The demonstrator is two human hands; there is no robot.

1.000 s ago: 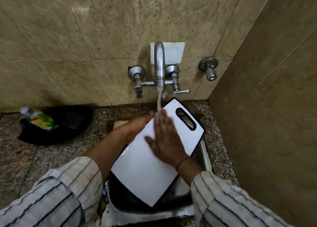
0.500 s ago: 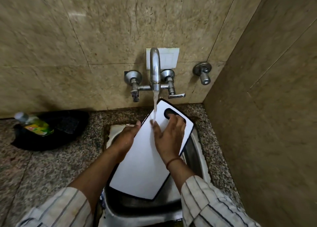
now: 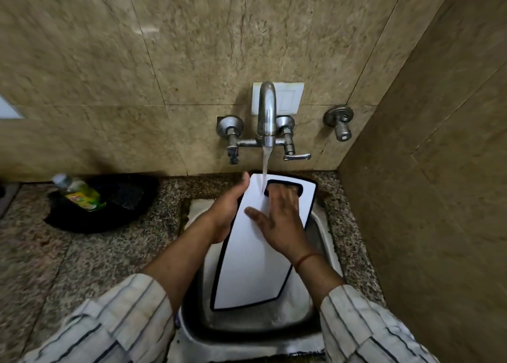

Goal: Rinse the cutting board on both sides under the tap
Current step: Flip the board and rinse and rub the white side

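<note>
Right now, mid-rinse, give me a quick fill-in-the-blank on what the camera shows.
Water from the tap hits the cutting board beside its ___ slot.
The left hand grips the board's ___ edge.
The right hand lies flat on the board's ___ face.
A ___ bottle lies left of the sink.
Answers: handle; left; white; green

Bench [image 3: 82, 253]: speckled granite, brown-grey, running along the tiled back wall and ending at the side wall on the right. A steel sink [image 3: 327, 233] is sunk into the bench near its right end. Brownish staining on the granite at the sink's back-left corner. On the left part of the bench, up against the wall, a black object [image 3: 131, 198], kind unclear. Plastic bottle [image 3: 79, 194], green liquid, white cap, yellow label, lies tilted on that object's left part. White material [image 3: 247, 347] along the sink's front rim, unclear what.
</note>
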